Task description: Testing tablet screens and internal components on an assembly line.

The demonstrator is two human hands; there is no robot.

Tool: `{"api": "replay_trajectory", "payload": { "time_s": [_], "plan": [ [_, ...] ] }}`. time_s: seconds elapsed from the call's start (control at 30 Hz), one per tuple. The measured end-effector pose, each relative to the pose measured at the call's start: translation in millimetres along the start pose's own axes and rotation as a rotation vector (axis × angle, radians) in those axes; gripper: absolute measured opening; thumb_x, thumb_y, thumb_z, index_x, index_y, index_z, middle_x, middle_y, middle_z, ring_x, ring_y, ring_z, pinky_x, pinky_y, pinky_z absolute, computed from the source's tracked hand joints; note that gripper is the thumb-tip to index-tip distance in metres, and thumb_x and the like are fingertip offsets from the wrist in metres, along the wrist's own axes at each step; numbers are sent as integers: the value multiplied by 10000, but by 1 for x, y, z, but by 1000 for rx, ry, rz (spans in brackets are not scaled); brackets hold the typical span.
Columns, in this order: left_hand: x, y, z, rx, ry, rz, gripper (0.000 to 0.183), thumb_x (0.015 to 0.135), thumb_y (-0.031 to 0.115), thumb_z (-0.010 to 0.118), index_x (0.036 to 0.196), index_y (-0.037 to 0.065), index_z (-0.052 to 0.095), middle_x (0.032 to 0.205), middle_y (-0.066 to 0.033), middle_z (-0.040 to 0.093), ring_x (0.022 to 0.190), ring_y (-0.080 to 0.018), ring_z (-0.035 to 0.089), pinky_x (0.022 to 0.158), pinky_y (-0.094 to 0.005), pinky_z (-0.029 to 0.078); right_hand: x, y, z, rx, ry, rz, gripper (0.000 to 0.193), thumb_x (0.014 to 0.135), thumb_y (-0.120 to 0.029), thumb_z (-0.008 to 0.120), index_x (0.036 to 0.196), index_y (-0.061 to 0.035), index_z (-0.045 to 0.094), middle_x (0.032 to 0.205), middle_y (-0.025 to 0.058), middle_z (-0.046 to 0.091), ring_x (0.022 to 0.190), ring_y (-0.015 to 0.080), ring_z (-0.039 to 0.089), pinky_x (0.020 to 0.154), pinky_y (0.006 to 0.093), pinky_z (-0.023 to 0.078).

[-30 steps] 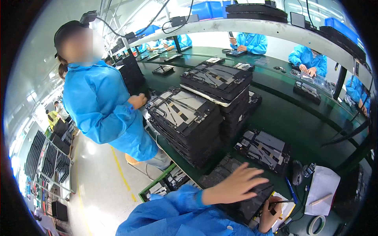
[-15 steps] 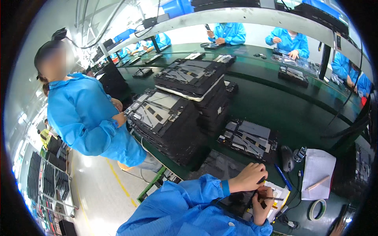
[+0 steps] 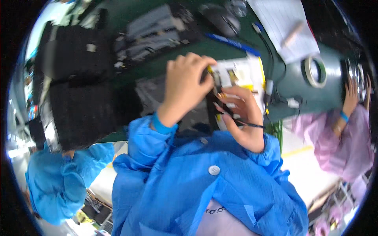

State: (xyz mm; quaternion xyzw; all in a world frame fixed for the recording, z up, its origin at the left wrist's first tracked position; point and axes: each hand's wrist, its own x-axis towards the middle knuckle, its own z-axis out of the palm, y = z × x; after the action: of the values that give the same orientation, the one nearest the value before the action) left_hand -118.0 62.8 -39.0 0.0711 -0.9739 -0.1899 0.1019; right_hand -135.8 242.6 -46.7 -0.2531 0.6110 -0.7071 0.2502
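Dark tweezers (image 3: 256,126) are being held by the right hand (image 3: 246,120). The left hand (image 3: 188,82), fingers curled narrow, is being held just beside it; whether anything is being pinched there cannot be told. Under the right hand, a white sheet (image 3: 252,67) is being partly covered.

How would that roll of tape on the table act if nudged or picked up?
The tape roll appears to lie flat, so a nudge would probably slide it; stood on edge, its round rim might roll. Its open centre suggests it's fairly light.
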Motion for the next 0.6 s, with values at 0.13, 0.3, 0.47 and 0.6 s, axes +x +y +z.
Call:
{"api": "replay_trajectory", "payload": {
  "time_s": [0.13,0.3,0.47,0.6],
  "plan": [
    [-1,6,2,-260,48,161,145,857,220,541,850,128,653,892,-33,643,925,-216,552,852,-384,324,-16,2,-14,215,81,-45,449,802,61,545,1222,29,388,1173,127,464,1035,189,527,846,327,503],
    [-15,46,-12,-317,-129,201,180,838,252,557,806,98,645,838,-23,638,932,-215,550,918,-373,280,-21,-3,-17,124,321,36,360,810,80,546,1141,6,425,1008,89,513,869,150,591,777,278,508],
    [-20,41,-5,-266,-285,129,152,811,204,575,897,88,623,888,-57,617,947,-250,552,965,-392,291,-19,-6,-19,-145,216,58,291,787,61,585,1058,8,495,921,79,572,829,137,600,734,254,494],
    [-21,21,-12,1,-171,275,227,799,231,647,953,72,596,931,-92,602,957,-241,555,957,-432,372,-18,-3,-17,-110,244,47,208,800,41,579,997,15,521,900,96,606,797,144,633,700,246,490]
  ]
}}
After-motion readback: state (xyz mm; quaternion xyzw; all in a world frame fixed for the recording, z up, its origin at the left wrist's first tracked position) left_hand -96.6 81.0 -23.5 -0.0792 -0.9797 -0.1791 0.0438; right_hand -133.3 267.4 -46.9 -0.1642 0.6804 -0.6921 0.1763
